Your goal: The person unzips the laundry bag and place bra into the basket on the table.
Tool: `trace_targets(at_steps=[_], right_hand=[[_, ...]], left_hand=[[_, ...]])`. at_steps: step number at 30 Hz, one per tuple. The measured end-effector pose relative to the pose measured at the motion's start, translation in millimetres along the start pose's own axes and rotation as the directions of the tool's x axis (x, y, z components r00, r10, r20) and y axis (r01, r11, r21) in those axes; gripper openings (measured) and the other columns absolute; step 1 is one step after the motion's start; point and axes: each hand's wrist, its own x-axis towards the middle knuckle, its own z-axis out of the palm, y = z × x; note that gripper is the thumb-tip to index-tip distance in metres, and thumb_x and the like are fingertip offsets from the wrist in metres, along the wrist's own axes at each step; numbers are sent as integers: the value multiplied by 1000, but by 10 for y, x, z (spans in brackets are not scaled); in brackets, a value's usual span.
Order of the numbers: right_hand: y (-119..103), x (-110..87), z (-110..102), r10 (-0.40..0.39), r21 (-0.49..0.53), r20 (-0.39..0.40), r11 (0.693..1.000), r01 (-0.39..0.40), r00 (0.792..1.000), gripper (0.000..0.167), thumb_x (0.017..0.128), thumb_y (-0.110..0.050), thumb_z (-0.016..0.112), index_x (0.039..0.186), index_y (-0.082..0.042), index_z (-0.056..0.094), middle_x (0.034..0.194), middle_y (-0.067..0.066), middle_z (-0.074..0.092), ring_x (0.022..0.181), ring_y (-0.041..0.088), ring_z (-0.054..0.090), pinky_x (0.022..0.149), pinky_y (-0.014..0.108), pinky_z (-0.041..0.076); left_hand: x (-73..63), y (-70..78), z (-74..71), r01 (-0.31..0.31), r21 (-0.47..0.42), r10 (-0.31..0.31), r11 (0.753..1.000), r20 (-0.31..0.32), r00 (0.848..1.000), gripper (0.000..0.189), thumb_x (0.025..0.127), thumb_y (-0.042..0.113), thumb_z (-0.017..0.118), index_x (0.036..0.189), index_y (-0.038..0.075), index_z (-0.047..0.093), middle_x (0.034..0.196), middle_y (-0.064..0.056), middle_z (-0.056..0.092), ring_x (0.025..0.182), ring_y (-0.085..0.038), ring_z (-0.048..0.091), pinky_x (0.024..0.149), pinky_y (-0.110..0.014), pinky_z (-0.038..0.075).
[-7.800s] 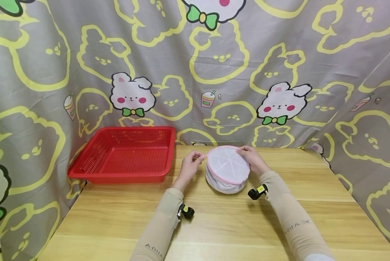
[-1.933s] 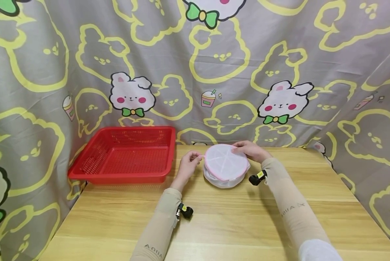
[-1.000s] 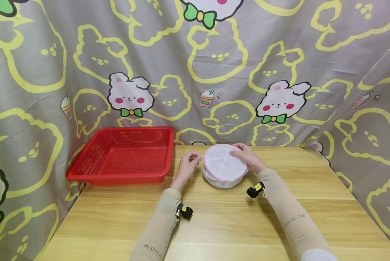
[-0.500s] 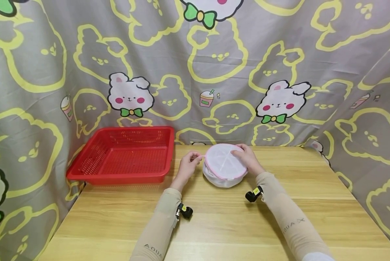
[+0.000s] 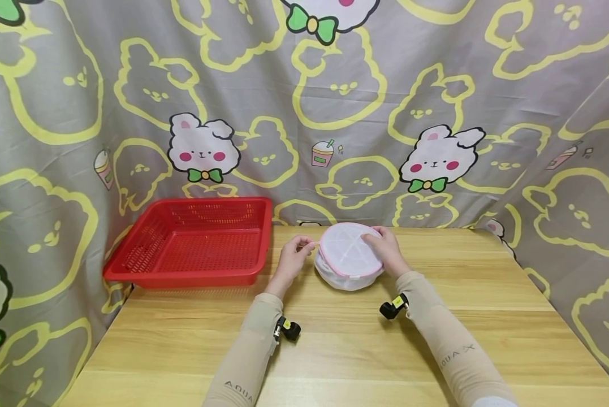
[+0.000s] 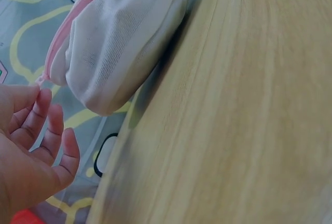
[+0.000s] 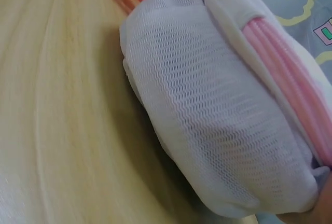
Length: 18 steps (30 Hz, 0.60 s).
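Note:
A round white mesh laundry bag with pink trim sits on the wooden table, seen close up in both wrist views. Between thumb and forefinger, my left hand pinches a small pink tab at the end of the bag's pink zipper edge; the other fingers are loosely bent. My right hand grips the bag's right side, thumb on the top panel and fingers behind it, mostly hidden. In the right wrist view the pink zipper runs along the bag's upper edge, partly under a white flap.
A red perforated plastic basket stands to the left on the table. Behind the table hangs a grey curtain with cartoon prints. Each forearm wears a small black wrist camera.
The bag has shifted slightly left and away and its top has turned a little. My right hand has moved along the bag's right edge towards me. The left hand stays pinching at nearly the same spot.

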Motion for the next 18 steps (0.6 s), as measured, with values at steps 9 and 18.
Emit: trace_targets(at_steps=[9,18], right_hand=[[4,-54,39,30,45,-57,999,-28,998,49,90,-18,62,132,3,49,131,21,53,110,26,54,89,25,47],[23,-68,89,31,130,-109,991,-16,994,44,88,-14,63,126,4,52,122,18,56,94,15,55,74,13,47]], left_hand=[[5,-10,6,4,3,-4,1000,7,1000,14,93,13,65,98,0,66,86,-13,64,78,-14,57,65,-19,44],[6,-8,2,-6,12,6,1000,17,1000,16,93,16,65,98,1,66,87,-12,64,80,-15,58,66,-19,45]])
